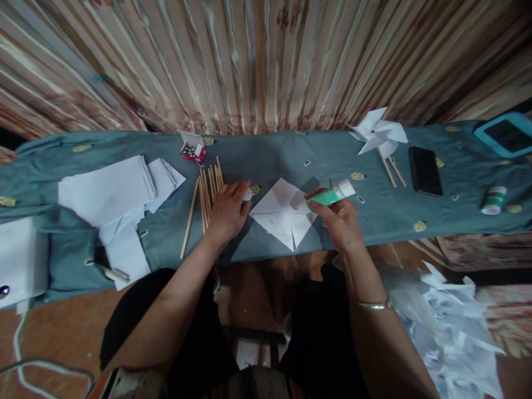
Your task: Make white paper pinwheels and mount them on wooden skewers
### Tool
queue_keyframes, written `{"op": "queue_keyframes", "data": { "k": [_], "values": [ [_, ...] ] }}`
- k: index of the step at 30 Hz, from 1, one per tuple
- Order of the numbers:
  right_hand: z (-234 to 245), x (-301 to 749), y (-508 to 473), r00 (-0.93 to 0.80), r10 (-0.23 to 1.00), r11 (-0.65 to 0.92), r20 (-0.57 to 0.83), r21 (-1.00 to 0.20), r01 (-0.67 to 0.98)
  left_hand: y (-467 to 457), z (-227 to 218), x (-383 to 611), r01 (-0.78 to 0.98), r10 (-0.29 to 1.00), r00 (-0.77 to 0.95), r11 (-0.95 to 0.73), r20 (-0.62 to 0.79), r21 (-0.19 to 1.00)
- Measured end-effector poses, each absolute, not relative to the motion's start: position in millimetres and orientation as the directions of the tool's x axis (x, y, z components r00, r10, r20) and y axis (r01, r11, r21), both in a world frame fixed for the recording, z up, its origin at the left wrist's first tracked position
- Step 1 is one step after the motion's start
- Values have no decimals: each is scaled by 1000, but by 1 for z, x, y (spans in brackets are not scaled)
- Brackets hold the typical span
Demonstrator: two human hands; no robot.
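My right hand (338, 216) is closed around a green and white glue stick (332, 194), held tilted over the right corner of a white paper square (280, 213). The square lies flat, turned as a diamond, with slits cut in from its corners. My left hand (230, 210) is just left of the paper, fingers bent, with a small white cap (247, 194) between thumb and fingers. Partly under that hand lies a bundle of thin wooden sticks (205, 194), and one loose stick (190, 219) rests to its left.
Stacked white paper (108, 188) lies at left by a white box (22, 260). Behind the sticks sits a small red box of metal pins (193, 151). To the right are a paper pinwheel (376, 133), a phone (425, 170), another glue stick (494, 200) and a blue-framed tablet (507, 134). Several pinwheels (453, 327) fill a bag below.
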State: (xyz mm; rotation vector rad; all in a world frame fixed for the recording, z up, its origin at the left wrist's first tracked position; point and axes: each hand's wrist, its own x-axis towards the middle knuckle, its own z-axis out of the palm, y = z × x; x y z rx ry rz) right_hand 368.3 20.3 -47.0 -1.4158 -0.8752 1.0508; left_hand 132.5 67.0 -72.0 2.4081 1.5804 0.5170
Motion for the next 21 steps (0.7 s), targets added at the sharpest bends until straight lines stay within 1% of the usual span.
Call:
{"op": "queue_keyframes", "data": {
  "k": [2,5,6,8,10,11,14,17,21],
  "values": [
    [-49,373,21,344,934,-108,-98,-994,11,63,-69,133,843,919,339,-392,203,369],
    [-51,376,21,339,937,-106,-78,-992,65,49,-64,140,835,901,323,-415,288,361],
    [-52,376,21,331,941,-99,-66,-992,83,42,-63,145,815,883,359,-454,301,359],
    [-54,373,22,310,950,-80,-37,-988,129,27,-64,157,727,813,498,-581,300,366],
    [-56,370,22,290,957,-61,-2,-979,195,12,-68,170,635,736,629,-673,251,380],
    [-57,367,22,277,961,-52,17,-970,237,6,-70,176,618,718,656,-687,231,382],
    [-61,362,22,250,965,-18,84,-926,377,-2,-77,187,645,744,644,-653,179,396],
    [-63,359,22,221,968,-11,119,-858,513,-1,-82,189,659,759,631,-634,160,405],
    [-64,359,22,167,979,-1,120,-807,591,1,-84,188,651,759,630,-631,164,422]
  ]
}}
